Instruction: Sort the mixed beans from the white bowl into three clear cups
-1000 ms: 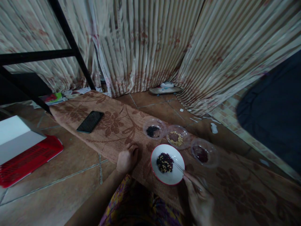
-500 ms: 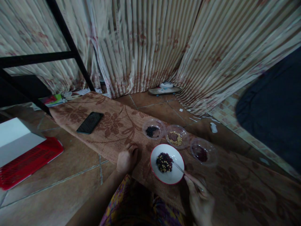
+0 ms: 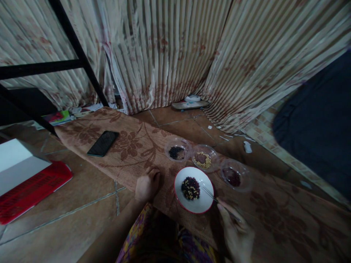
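My right hand (image 3: 237,228) is closed on thin metal tweezers (image 3: 210,193). Their two tips are slightly apart over the right inside of a white bowl (image 3: 203,179) with a red rim. A mixed heap of dark, red and yellow beans (image 3: 190,188) lies left of the tips, and I see nothing between them. My left hand (image 3: 147,184) rests on the cloth left of the bowl, fingers curled in. Behind the bowl stand three clear plastic dishes: one with black beans (image 3: 175,152), one with yellow beans (image 3: 202,160), one with dark red beans (image 3: 234,179).
A brown patterned cloth (image 3: 131,146) covers the long narrow surface. On its left part lies a black phone (image 3: 103,143). A red basket (image 3: 55,175) and a white box are on the floor at left. Striped curtains (image 3: 164,54) hang behind a skateboard (image 3: 189,105).
The tweezers have drawn back rightward, away from the bean heap, and their tips now show apart. My left hand has stayed put. The whole view has shifted slightly.
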{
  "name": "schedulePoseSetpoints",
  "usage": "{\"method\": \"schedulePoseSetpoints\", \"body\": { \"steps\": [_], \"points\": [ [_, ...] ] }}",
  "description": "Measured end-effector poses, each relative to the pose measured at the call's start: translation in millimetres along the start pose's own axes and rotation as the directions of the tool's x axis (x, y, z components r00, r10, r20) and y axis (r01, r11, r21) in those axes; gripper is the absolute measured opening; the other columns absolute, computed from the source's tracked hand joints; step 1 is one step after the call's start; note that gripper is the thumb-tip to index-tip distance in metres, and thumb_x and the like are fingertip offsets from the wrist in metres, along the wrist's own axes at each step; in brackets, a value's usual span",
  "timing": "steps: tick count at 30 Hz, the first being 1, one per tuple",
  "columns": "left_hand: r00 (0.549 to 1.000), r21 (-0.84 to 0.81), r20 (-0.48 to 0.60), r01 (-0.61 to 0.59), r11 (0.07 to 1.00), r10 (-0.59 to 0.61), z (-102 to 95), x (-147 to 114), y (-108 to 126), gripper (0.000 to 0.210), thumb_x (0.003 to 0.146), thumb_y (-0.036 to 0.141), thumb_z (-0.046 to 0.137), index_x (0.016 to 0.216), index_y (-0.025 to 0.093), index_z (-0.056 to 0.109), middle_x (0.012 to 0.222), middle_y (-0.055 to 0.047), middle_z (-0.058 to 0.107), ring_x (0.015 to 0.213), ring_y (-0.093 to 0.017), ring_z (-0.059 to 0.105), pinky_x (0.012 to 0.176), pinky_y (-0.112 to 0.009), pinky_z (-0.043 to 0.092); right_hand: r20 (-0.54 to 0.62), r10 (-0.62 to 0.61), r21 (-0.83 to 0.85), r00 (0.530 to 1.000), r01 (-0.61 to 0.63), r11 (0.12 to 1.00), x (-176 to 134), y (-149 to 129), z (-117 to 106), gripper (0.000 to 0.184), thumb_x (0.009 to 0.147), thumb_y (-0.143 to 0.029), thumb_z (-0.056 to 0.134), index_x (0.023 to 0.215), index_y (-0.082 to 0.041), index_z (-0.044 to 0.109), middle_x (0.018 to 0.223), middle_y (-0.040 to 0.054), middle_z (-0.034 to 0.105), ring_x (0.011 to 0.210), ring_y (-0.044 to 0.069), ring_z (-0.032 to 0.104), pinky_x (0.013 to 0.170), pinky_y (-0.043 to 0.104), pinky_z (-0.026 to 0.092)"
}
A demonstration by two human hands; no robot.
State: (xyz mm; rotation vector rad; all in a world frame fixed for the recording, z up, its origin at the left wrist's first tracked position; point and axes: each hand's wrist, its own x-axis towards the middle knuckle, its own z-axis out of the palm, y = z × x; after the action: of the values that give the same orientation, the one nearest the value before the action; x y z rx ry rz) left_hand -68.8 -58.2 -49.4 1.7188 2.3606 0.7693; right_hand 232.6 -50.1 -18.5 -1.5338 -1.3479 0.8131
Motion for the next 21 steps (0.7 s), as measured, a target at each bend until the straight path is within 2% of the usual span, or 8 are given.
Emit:
{"method": "schedulePoseSetpoints", "body": {
  "steps": [5,8,16,21],
  "points": [
    [1.0,-0.001,0.007,0.0,1.0,0.0,0.4,0,0,0.022,0.096,0.028,0.046,0.099,0.024,0.068,0.116,-0.003,0.069,0.093,-0.017,0.069,0.079,-0.025,0.054,0.079,-0.118,-0.007,0.99,0.119,0.993,3,11,7,0.028,0.08,-0.046,0.068,0.089,-0.021,0.078,0.099,0.009,0.073,0.096,0.024,0.065,0.087,0.039,0.051],
    [1.0,-0.01,-0.003,-0.002,1.0,0.002,3.3,-1,-3,0.021,0.096,0.027,0.047,0.099,0.023,0.067,0.117,-0.003,0.069,0.095,-0.017,0.069,0.081,-0.025,0.054,0.083,-0.156,-0.009,0.984,0.157,0.988,3,14,10,0.026,0.081,-0.044,0.069,0.089,-0.022,0.078,0.097,0.0087,0.073,0.095,0.023,0.064,0.083,0.037,0.052],
    [0.999,-0.03,-0.039,-0.031,0.999,0.03,6.3,-1,-5,0.02,0.096,0.027,0.048,0.097,0.023,0.067,0.114,-0.003,0.069,0.094,-0.017,0.069,0.081,-0.025,0.055,0.072,-0.197,-0.006,0.978,0.198,0.98,3,16,12,0.023,0.082,-0.043,0.068,0.089,-0.023,0.078,0.097,0.0078,0.074,0.095,0.023,0.065,0.083,0.036,0.052],
    [0.999,-0.022,-0.035,-0.038,0.999,0.037,4.7,-1,-5,0.021,0.096,0.027,0.047,0.098,0.023,0.067,0.113,-0.003,0.07,0.09,-0.016,0.07,0.077,-0.025,0.055,0.051,-0.148,-0.013,0.988,0.149,0.989,2,12,10,0.026,0.08,-0.046,0.069,0.085,-0.022,0.078,0.097,0.0083,0.074,0.094,0.024,0.065,0.085,0.037,0.051]
  ]
}}
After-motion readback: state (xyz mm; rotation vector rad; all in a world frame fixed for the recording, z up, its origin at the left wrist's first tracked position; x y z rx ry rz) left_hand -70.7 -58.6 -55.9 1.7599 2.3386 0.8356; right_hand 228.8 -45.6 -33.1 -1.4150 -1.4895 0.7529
